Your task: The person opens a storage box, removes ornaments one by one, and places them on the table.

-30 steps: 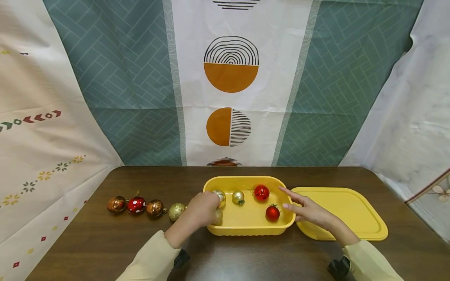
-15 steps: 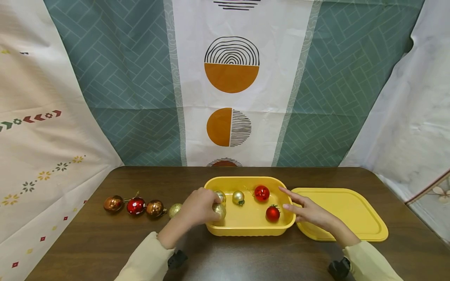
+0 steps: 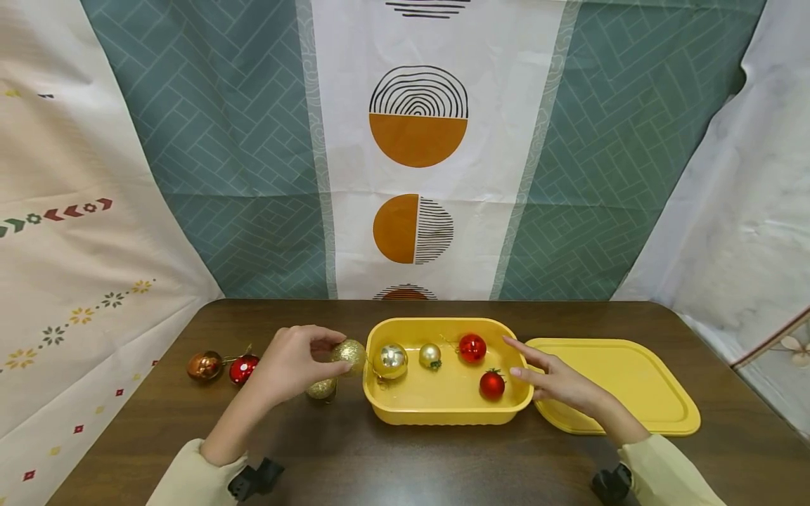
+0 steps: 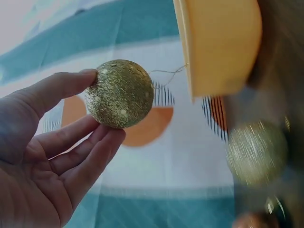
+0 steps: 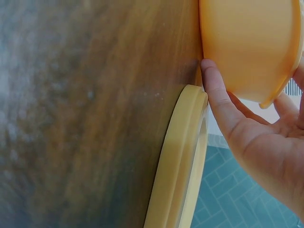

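Observation:
My left hand [image 3: 287, 365] pinches a gold glitter Christmas bauble [image 3: 349, 356] between thumb and fingertips, just outside the left end of a yellow plastic box [image 3: 443, 417]. A thin loop trails from the bauble toward the box wall in the left wrist view. Inside the box lie a shiny gold bauble [image 3: 390, 361], a smaller gold one [image 3: 430, 355] and two red baubles [image 3: 472, 348]. At the box's right end rests my right hand [image 3: 560, 385], fingers extended along the wall and rim. Another gold glitter bauble [image 3: 323, 389] sits on the table below the left hand.
Further left on the brown table [image 3: 405, 464] are a copper bauble [image 3: 205, 366] and a red bauble with white dots [image 3: 243, 369], partly behind the left hand. A yellow lid [image 3: 616, 383] lies flat right of the box. Patterned curtains hang behind.
My left hand has moved left out of the box with the glitter bauble, uncovering the shiny gold one inside. It now overlaps part of the bauble row. My right hand stays put.

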The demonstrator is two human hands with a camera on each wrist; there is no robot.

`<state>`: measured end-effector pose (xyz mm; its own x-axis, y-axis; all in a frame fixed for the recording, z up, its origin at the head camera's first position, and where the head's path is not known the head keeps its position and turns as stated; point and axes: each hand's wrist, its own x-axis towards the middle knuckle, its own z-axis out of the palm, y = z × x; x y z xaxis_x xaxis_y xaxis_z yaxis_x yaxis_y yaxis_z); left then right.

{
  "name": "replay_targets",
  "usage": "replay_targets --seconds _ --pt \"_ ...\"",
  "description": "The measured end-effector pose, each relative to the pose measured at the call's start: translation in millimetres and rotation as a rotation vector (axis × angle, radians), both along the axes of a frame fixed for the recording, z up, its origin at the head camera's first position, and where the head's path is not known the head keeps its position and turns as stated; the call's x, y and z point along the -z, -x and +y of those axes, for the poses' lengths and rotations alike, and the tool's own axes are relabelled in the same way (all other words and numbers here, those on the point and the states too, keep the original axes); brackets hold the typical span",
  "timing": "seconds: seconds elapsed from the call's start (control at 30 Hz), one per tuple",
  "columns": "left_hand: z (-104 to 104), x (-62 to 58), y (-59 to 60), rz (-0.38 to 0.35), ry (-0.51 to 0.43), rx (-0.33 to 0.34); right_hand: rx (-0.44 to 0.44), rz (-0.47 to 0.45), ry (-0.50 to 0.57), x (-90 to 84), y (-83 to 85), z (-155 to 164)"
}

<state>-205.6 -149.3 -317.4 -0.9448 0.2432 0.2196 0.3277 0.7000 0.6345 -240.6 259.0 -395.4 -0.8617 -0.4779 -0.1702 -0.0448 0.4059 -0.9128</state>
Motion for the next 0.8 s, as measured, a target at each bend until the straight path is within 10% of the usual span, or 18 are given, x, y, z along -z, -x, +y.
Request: replay_targets --seconds 0.8 --pt "-107 46.0 -38.5 -0.119 0.058 -0.216 0.0 -0.004 0.007 0.1 -0.1 0"
